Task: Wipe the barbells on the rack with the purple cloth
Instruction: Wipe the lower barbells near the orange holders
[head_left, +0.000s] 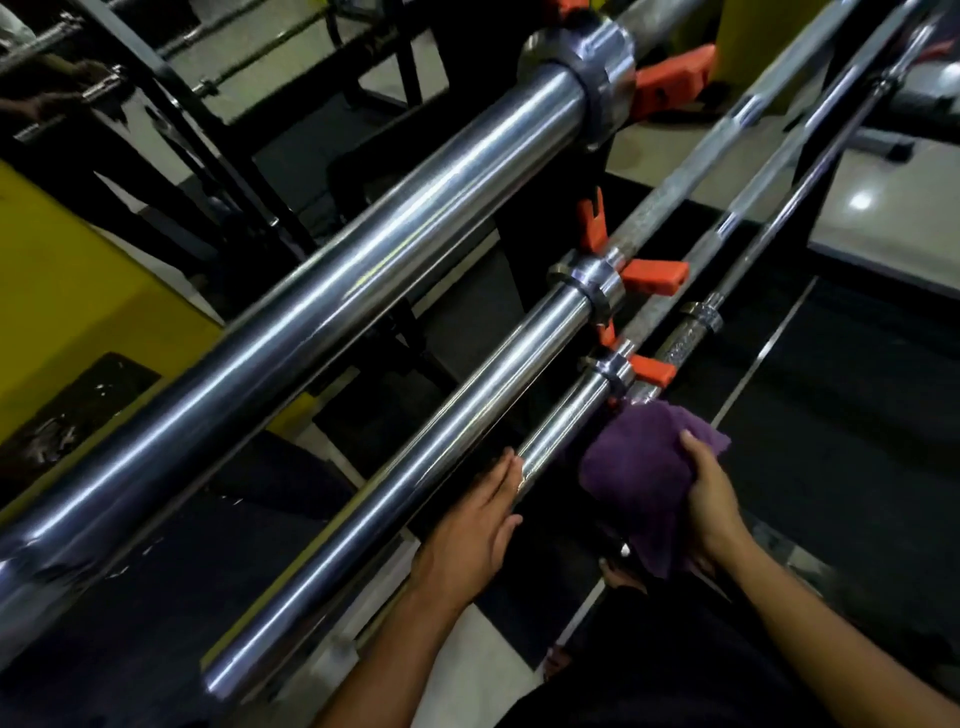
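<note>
My right hand (714, 501) grips the purple cloth (641, 483), fingers curled over its bunched top and the thumb side under it, so the cloth hangs in folds below my palm. The cloth sits against the lowest barbell sleeve (558, 434), just below that bar's collar (613, 371), and its upper edge touches the metal there. My left hand (475, 530) lies open with straight fingers, the fingertips resting on the side of the same sleeve near its free end, just beside the cloth but apart from it.

Three chrome barbells run diagonally from lower left to upper right. The top barbell (322, 291) is the thickest in view and closest to the camera; the middle barbell (415, 467) lies between it and the one I am touching. Each bar rests in orange rack hooks (654, 275) fixed to a black upright (524, 244). Further right, thinner bar shafts (727, 171) and a short knurled bar (691, 332) lean along the same line. A yellow panel (67, 291) stands at the left, and the floor (857, 415) below is dark matting beside pale tiles.
</note>
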